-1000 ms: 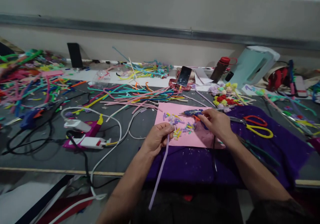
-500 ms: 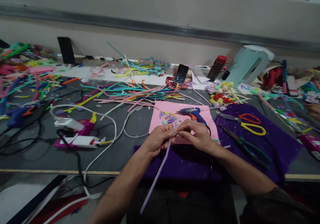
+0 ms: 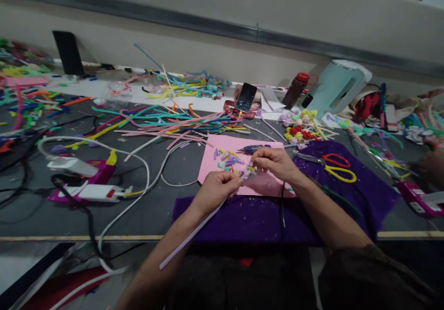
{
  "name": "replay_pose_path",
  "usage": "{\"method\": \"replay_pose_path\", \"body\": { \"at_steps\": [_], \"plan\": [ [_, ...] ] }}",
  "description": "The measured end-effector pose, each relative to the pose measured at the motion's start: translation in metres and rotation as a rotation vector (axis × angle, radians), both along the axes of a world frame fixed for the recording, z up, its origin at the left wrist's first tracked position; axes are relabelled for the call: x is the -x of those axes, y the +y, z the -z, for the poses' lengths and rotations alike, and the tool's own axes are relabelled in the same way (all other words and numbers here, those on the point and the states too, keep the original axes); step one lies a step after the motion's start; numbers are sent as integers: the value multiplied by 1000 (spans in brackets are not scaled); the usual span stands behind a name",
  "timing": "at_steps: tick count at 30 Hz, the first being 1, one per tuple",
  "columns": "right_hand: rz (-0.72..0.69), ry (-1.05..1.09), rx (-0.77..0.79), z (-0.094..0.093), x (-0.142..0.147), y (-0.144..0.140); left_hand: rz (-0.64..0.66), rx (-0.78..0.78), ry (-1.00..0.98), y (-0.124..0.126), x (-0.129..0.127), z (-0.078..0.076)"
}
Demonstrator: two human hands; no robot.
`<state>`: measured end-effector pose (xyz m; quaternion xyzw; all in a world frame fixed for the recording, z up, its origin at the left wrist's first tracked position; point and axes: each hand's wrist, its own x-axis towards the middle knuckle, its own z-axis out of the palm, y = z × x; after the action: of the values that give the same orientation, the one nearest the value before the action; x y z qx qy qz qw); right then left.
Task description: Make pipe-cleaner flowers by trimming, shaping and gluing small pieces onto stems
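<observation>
The person's left hand (image 3: 215,191) is curled into a loose fist around the upper end of a long lilac fuzzy pipe cleaner (image 3: 190,236), which slants down and to the left, past the near edge of the dark grey counter (image 3: 166,208). Right at that hand's fingertips sits a small pale cluster of twisted pipe-cleaner blossoms (image 3: 247,172), and the right hand (image 3: 275,162) meets it from the other side, thumb and forefinger pinched on the cluster. Both hands hover over the near edge of a pink paper sheet (image 3: 208,167) that is strewn with short cut bits of coloured pipe cleaner (image 3: 227,158). A blue hot-glue gun (image 3: 250,148) lies on the sheet just beyond the right hand, partly hidden by it. Under the sheet and the wrists spreads a purple felt cloth (image 3: 243,220). On that cloth, to the right, lie scissors with red and yellow handles (image 3: 331,167). Farther back are a heap of long coloured pipe cleaners (image 3: 173,123), a black phone propped upright (image 3: 245,97) and a dark bottle with a red cap (image 3: 294,90).
</observation>
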<state>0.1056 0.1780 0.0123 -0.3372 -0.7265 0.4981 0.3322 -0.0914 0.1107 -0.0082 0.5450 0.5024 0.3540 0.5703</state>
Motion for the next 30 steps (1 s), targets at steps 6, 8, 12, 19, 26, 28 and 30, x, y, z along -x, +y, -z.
{"method": "replay_pose_path", "body": {
  "at_steps": [6,8,12,19,26,28,30],
  "plan": [
    [-57,37,30,12,-3,-5,17,20,75,1,-1,0],
    [-63,49,-24,13,-3,-7,20,24,108,1,-2,0],
    [-69,46,-136,13,-2,-11,42,22,141,0,-2,0],
    [-121,-35,-307,9,-1,-15,82,16,130,1,-1,2],
    [-115,-69,-381,8,1,-17,107,12,132,1,-1,5],
    [-111,-77,-383,8,2,-17,107,7,130,1,-2,5],
    [-117,-96,-377,8,2,-18,107,8,121,1,-2,5]
  ]
}}
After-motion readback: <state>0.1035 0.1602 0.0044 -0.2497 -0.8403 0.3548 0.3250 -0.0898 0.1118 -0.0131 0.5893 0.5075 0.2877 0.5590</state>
